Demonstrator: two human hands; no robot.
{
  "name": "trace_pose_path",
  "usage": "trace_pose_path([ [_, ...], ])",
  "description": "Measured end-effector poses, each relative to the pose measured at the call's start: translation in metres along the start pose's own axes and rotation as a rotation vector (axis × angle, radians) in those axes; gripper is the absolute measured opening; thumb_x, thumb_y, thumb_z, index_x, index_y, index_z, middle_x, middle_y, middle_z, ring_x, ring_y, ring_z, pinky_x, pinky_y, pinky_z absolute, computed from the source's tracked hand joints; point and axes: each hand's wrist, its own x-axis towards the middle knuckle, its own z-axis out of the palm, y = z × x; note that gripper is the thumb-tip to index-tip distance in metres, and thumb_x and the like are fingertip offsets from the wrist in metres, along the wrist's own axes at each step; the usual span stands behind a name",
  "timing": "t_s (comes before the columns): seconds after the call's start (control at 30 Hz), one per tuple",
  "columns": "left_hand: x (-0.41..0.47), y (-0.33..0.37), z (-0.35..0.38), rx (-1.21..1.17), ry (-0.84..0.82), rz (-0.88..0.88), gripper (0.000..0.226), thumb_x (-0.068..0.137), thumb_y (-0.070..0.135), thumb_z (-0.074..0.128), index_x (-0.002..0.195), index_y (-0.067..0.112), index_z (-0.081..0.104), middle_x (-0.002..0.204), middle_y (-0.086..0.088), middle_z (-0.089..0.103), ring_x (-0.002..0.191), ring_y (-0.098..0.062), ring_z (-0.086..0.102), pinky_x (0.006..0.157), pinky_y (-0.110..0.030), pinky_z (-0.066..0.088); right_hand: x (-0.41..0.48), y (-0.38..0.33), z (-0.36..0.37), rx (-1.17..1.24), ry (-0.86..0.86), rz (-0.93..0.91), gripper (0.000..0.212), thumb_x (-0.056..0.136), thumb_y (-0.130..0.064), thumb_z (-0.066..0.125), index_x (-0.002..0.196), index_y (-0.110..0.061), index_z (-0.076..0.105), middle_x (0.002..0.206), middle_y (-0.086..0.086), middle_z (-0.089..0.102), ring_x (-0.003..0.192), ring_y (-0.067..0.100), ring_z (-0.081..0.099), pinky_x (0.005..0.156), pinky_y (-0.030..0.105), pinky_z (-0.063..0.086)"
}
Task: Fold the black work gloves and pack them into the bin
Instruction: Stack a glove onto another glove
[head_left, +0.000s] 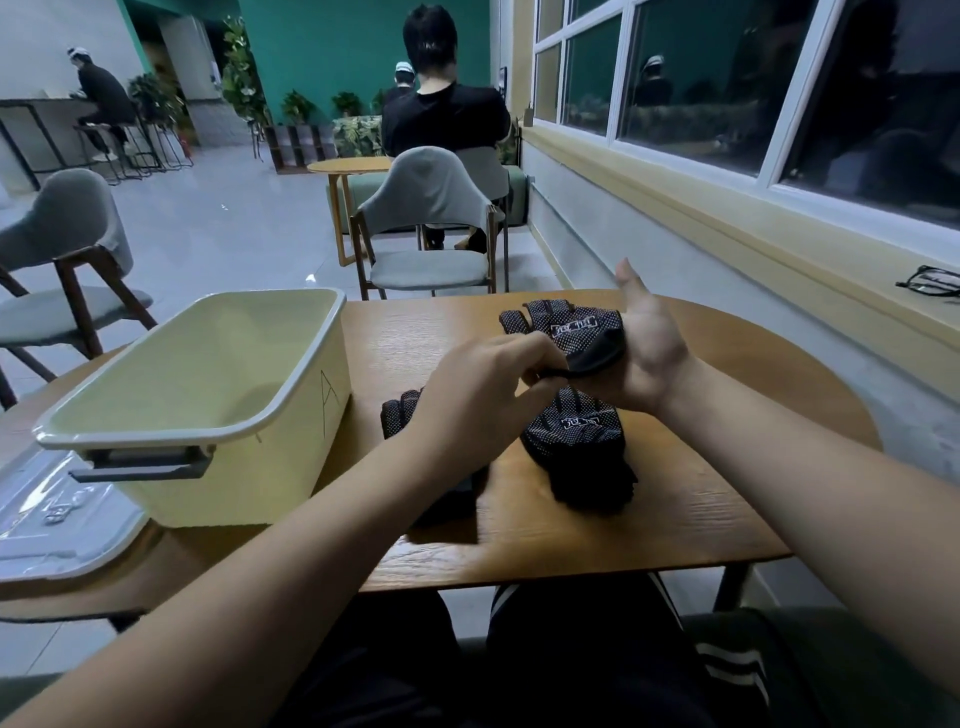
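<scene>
Both hands, left hand and right hand, grip one dotted black glove mid-frame. Two more gloves lie below it. One smooth yellow bin sits left

Both hands on one black glove above the table: left hand pinches its cuff, right hand cups it. Empty bin on the left.

Black gloves speckled with white dots, a white box logo across each. Pale yellow bin rimmed in grey, grey handle; warm brown wood-grain counter
</scene>
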Motion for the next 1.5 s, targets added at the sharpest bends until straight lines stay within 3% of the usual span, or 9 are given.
trace_pose_path([
  [0.1, -0.009, 0.003, 0.012, -0.007, -0.041, -0.024, 0.010, 0.092, 0.022, 0.076, 0.102, 0.021, 0.076, 0.090, 0.010, 0.074, 0.083, -0.011, 0.069, 0.074, -0.040, 0.056, 0.001, 0.001, -0.018, -0.021, 0.054, -0.007, 0.113, 0.095, -0.087, 0.035, 0.153, 0.010, 0.043, 0.160, 0.033, 0.041, 0.147, 0.045, 0.046, 0.116, 0.058, 0.045],
  [0.2, -0.018, 0.006, 0.022, 0.012, -0.070, -0.021, 0.009, 0.093, 0.025, 0.075, 0.101, 0.022, 0.076, 0.091, 0.009, 0.074, 0.083, -0.013, 0.068, 0.076, -0.040, 0.054, 0.001, 0.001, -0.028, 0.006, 0.103, -0.006, 0.106, 0.094, -0.087, 0.038, 0.143, 0.007, 0.052, 0.162, 0.032, 0.038, 0.146, 0.045, 0.047, 0.119, 0.058, 0.042],
  [0.33, -0.028, 0.006, 0.035, 0.063, -0.109, -0.049, 0.011, 0.092, 0.030, 0.074, 0.102, 0.024, 0.074, 0.094, 0.008, 0.074, 0.087, -0.017, 0.067, 0.079, -0.043, 0.053, 0.001, 0.004, -0.040, -0.002, 0.094, 0.025, 0.117, 0.093, -0.089, 0.038, 0.151, 0.013, 0.045, 0.163, 0.030, 0.039, 0.152, 0.045, 0.038, 0.130, 0.057, 0.020],
  [0.6, -0.043, 0.003, 0.056, 0.152, -0.214, -0.074, 0.015, 0.091, 0.037, 0.068, 0.102, 0.029, 0.073, 0.093, 0.008, 0.071, 0.088, -0.021, 0.066, 0.080, -0.045, 0.051, 0.002, 0.015, -0.058, -0.049, 0.228, 0.000, 0.109, 0.097, -0.085, 0.034, 0.137, 0.013, 0.061, 0.152, 0.035, 0.051, 0.144, 0.045, 0.050, 0.124, 0.059, 0.034],
  [0.87, -0.047, 0.002, 0.063, 0.234, -0.277, -0.074, 0.020, 0.092, 0.045, 0.059, 0.102, 0.032, 0.070, 0.095, 0.010, 0.069, 0.096, -0.019, 0.066, 0.083, -0.045, 0.048, 0.003, 0.019, -0.068, -0.042, 0.356, -0.043, 0.097, 0.097, -0.082, 0.037, 0.154, -0.004, 0.034, 0.144, 0.036, 0.057, 0.135, 0.049, 0.058, 0.115, 0.064, 0.041],
  [1.03, -0.052, 0.003, 0.068, 0.259, -0.275, -0.059, 0.016, 0.092, 0.045, 0.064, 0.099, 0.032, 0.070, 0.093, 0.009, 0.067, 0.094, -0.020, 0.065, 0.079, -0.041, 0.046, 0.008, 0.013, -0.076, -0.138, 0.432, -0.033, 0.095, 0.095, -0.080, 0.041, 0.153, -0.005, 0.038, 0.141, 0.032, 0.062, 0.133, 0.046, 0.060, 0.111, 0.061, 0.046],
  [1.17, -0.053, 0.006, 0.065, 0.269, -0.274, -0.057, 0.024, 0.093, 0.051, 0.059, 0.100, 0.032, 0.072, 0.094, 0.010, 0.069, 0.093, -0.019, 0.065, 0.079, -0.040, 0.046, 0.012, 0.006, -0.078, -0.355, 0.563, -0.116, 0.084, 0.096, -0.075, 0.046, 0.146, -0.008, 0.047, 0.132, 0.023, 0.070, 0.127, 0.039, 0.066, 0.106, 0.057, 0.051],
  [1.33, -0.053, 0.008, 0.054, 0.251, -0.312, -0.087, 0.034, 0.095, 0.057, 0.052, 0.109, 0.034, 0.073, 0.103, 0.011, 0.072, 0.101, -0.017, 0.065, 0.085, -0.040, 0.046, 0.008, -0.001, -0.077, -0.726, 0.706, -0.205, 0.077, 0.085, -0.075, 0.052, 0.134, -0.017, 0.063, 0.133, 0.011, 0.073, 0.126, 0.022, 0.066, 0.116, 0.043, 0.043],
  [1.5, -0.056, 0.000, 0.037, 0.188, -0.264, -0.110, 0.032, 0.096, 0.056, 0.054, 0.111, 0.034, 0.072, 0.108, 0.015, 0.072, 0.104, -0.016, 0.063, 0.089, -0.042, 0.049, -0.007, 0.008, -0.065, -1.208, 0.725, -0.224, 0.044, 0.103, -0.057, 0.056, 0.124, -0.022, 0.073, 0.123, -0.007, 0.076, 0.120, 0.007, 0.067, 0.117, 0.043, 0.044],
])
